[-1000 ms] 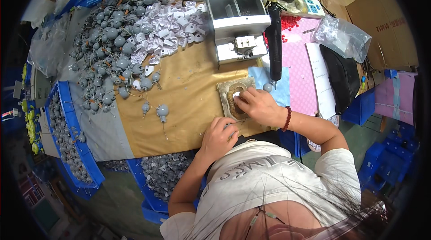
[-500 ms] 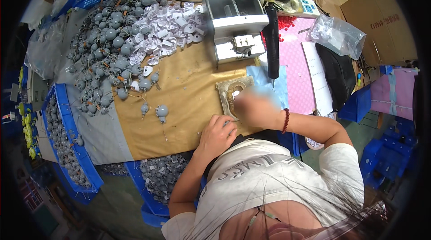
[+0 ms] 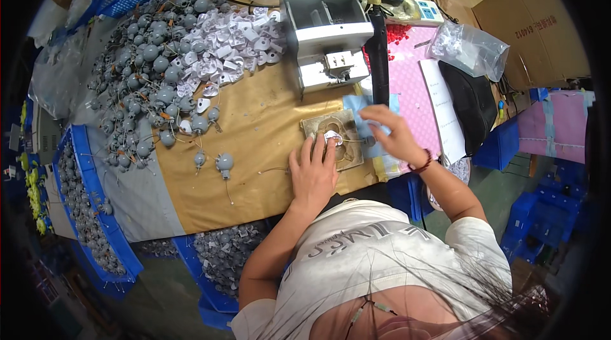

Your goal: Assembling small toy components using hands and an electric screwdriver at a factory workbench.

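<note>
- Near the front edge of the worktop covered in brown sheeting (image 3: pixel 254 111), a small white plastic piece (image 3: pixel 333 138) is carried in the rounded recess of a flat, squarish, tan-grey block (image 3: pixel 312 125).
- By the bare left hand (image 3: pixel 315 171) the white piece is approached from the near left; it lies just beyond the fingertips, which appear to be rested on its near edge.
- The left grip is spread: the fingers are laid forward, slightly apart, and nothing is seen pinched between them.
- By the right hand (image 3: pixel 398 135), marked by a dark red beaded bracelet (image 3: pixel 421 162) at the wrist, the piece is not touched; it lies to that hand's left, so the left hand is clearly the nearer.
- The right grip is parted, thumb and forefinger held apart and pointed leftward; whether anything is touched behind it cannot be told.
- The long axis of the piece seems to be slanted from far left to near right, though part may be hidden by fingers.
- Beyond the right hand, a long black cylindrical tool (image 3: pixel 379 54) is stood nearly upright in view; its lower end is hidden by that hand, above a light blue sheet (image 3: pixel 353 103).
</note>
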The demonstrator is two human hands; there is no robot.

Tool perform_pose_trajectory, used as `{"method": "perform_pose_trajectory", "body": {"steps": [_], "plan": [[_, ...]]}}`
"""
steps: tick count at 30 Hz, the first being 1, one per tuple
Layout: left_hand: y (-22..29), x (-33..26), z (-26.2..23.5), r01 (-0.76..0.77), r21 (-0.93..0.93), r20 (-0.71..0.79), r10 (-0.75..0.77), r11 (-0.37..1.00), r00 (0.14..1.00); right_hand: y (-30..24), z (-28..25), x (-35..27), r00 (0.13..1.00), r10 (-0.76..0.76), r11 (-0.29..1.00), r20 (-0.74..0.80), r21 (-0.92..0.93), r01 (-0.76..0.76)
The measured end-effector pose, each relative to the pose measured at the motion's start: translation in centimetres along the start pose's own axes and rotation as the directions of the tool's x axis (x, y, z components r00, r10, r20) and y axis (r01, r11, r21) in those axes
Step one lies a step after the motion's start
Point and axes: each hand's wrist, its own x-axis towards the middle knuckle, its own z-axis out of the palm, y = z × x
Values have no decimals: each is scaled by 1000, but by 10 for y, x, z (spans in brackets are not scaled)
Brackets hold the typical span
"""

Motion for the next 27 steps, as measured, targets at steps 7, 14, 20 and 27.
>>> {"method": "perform_pose_trajectory", "body": {"steps": [7,14,20,27], "plan": [[-5,7,3,-35,22,-40,36,999,999,21,-12,-14,983,-104,950,152,-277,143],[-9,9,4,-39,4,-19,39,999,999,25,14,-13,985,-19,994,-172,-112,0],[-9,8,4,-43,-1,-17,43,999,999,28,28,13,892,-311,937,-328,-264,230],[-11,8,5,-53,4,-17,53,999,998,24,24,30,926,-251,966,-281,-132,222]]}}
